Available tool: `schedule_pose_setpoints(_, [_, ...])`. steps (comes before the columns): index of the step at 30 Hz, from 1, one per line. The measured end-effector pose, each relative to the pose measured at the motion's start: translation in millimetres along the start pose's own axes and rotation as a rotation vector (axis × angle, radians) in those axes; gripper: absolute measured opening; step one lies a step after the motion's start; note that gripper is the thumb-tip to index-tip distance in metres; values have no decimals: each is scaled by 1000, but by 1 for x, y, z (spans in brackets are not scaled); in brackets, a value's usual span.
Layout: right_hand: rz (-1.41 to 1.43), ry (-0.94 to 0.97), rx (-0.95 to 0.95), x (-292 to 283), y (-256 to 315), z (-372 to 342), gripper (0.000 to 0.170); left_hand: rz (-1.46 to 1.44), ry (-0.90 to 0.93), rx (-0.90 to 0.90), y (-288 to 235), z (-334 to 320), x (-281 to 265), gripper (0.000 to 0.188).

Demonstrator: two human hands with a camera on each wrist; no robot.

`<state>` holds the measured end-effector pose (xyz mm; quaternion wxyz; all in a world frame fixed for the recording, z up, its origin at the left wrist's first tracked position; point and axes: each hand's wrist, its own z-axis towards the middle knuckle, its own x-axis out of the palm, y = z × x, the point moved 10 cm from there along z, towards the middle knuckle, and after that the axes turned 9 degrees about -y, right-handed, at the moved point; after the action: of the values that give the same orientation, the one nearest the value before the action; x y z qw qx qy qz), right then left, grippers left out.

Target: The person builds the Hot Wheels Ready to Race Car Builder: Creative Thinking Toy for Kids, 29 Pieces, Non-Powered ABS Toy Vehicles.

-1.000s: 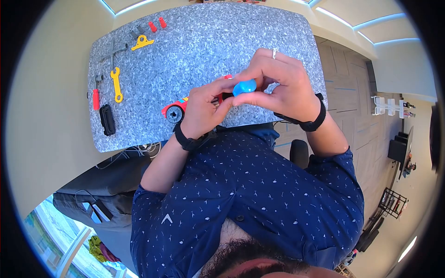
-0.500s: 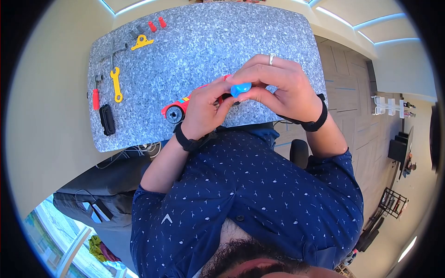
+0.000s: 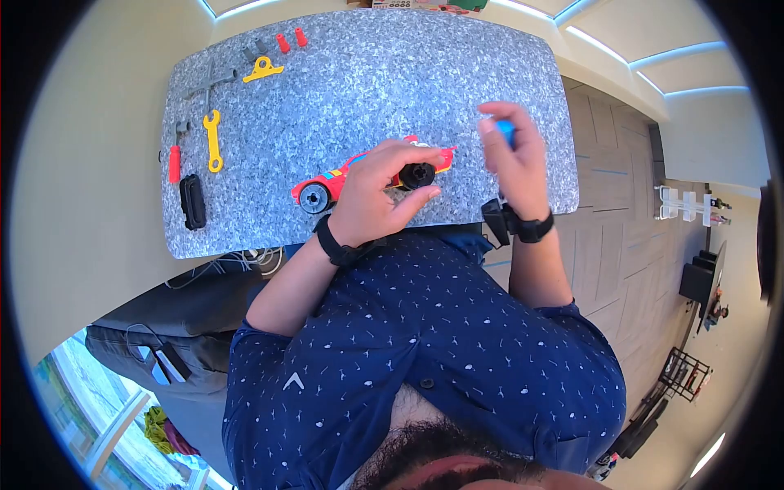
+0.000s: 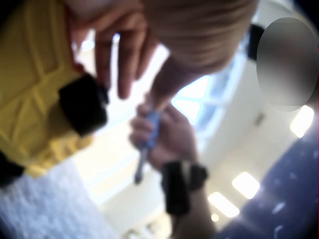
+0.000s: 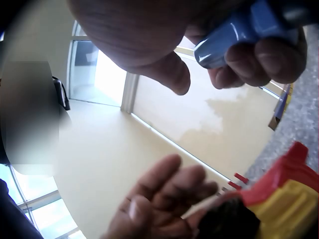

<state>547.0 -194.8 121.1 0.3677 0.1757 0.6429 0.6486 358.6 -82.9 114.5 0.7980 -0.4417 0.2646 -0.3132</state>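
A red toy car (image 3: pixel 339 173) with yellow trim sits near the table's front edge, its wheels turned toward the head camera. My left hand (image 3: pixel 371 192) rests over its rear half, thumb and fingers spread apart around a black wheel (image 3: pixel 417 175). In the right wrist view, that hand's fingers look loose beside the wheel. To the right of the car, my right hand (image 3: pixel 520 163) is raised, fingers curled round a blue-handled screwdriver (image 5: pixel 234 40). Its dark shaft shows in the left wrist view, where the car's yellow underside (image 4: pixel 35 89) fills the left.
On the table's left side lie a yellow toy wrench (image 3: pixel 212 140), a red-handled tool (image 3: pixel 175 163), a black case (image 3: pixel 193 202) and a grey cross-shaped part (image 3: pixel 209 86). Farther back are a yellow bracket (image 3: pixel 263 69) and small red pegs (image 3: pixel 283 43).
My right hand has moved right, away from the car, with the screwdriver in it. My left hand's fingers and thumb have spread apart, and the rear wheel now shows between them.
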Motion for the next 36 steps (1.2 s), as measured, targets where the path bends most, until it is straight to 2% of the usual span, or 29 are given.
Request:
schedule_pose_setpoints(2, [-210, 91, 43, 20, -35, -4, 31, -16, 20, 16, -1, -1, 2, 47])
schedule_pose_setpoints(5, [-48, 158, 329, 39, -69, -18, 37, -8, 34, 82, -3, -3, 4, 45])
schedule_pose_setpoints(9, [-125, 210, 310, 45, -84, -18, 42, 98, -20, 187, -36, -4, -12, 41])
schedule_pose_setpoints(10, [-137, 238, 328, 44, -88, -18, 44, 210, -46, 238, -50, -8, -22, 39])
schedule_pose_setpoints(13, [-146, 267, 374, 43, -93, -21, 48, 459, -214, 288, -75, -27, -79, 35])
schedule_pose_setpoints(15, [-133, 263, 397, 42, -95, -22, 49, 506, -415, -39, -52, -38, -134, 28])
schedule_pose_setpoints(18, [-112, 262, 422, 45, -98, -23, 49, 734, -298, -494, 11, -54, -176, 39])
schedule_pose_setpoints(21, [-116, 290, 417, 49, -96, -22, 49, 286, -194, -921, 85, -104, -165, 56])
schedule_pose_setpoints(26, [-168, 349, 374, 49, -78, -25, 41, 77, -249, -850, 89, -102, -135, 60])
schedule_pose_setpoints(28, [-187, 284, 241, 44, -64, -25, 37, -118, -302, -800, 86, -97, -128, 60])
schedule_pose_setpoints(31, [-193, 197, 11, 43, -54, -22, 39, -241, -368, -669, 84, -83, -119, 54])
schedule_pose_setpoints(32, [-190, 168, -71, 42, -53, -22, 41, -155, -337, -594, 86, -78, -117, 55])
schedule_pose_setpoints(34, [-229, 176, 12, 41, -72, -22, 44, 17, -276, -440, 93, -68, -111, 61])
schedule_pose_setpoints(35, [-248, 182, 53, 40, -80, -22, 46, -67, -299, -483, 102, -69, -107, 74])
schedule_pose_setpoints(36, [-246, 170, 55, 39, -84, -22, 46, -92, -289, -489, 106, -68, -104, 76])
